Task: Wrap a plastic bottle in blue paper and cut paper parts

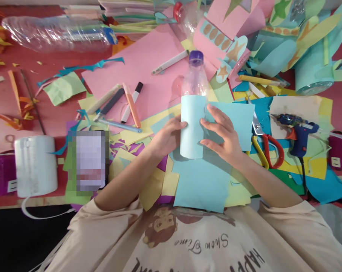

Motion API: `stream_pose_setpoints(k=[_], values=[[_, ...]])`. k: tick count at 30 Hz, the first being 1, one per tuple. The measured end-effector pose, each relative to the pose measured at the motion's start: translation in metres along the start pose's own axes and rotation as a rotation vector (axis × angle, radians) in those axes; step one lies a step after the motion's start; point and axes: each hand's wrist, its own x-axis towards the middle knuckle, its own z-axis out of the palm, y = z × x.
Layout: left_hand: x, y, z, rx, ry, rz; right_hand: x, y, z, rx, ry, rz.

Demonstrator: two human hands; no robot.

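Upright in front of me is a clear plastic bottle [195, 81] with a purple cap. Light blue paper [191, 128] wraps its lower body. My left hand [171, 134] holds the bottle from the left, its thumb on the paper and the other fingers hidden behind. On the right side, my right hand [223, 134] has its fingers spread, the tips at or very near the paper's edge; whether they touch I cannot tell. Beneath and behind lie light blue sheets [201, 185].
Scissors [261, 136] and a blue glue gun [299, 132] lie at right. Several markers [131, 102] rest on a pink sheet [150, 56]. A blurred phone [90, 160] and a white corded device [36, 166] are at left. Another bottle [57, 34] lies at the back.
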Motion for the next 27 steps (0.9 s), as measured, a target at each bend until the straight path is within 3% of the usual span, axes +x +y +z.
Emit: stream_pose_setpoints(k=[5, 15, 27], values=[[-0.002, -0.001, -0.003, 0.051, -0.001, 0.043, 0.002, 0.001, -0.001, 0.018, 0.026, -0.074], [-0.005, -0.006, -0.008, 0.082, 0.103, 0.013, 0.002, 0.002, -0.004, -0.032, -0.035, -0.035], [0.004, -0.007, -0.011, -0.034, 0.116, -0.039, 0.004, 0.006, -0.004, 0.016, -0.079, 0.018]])
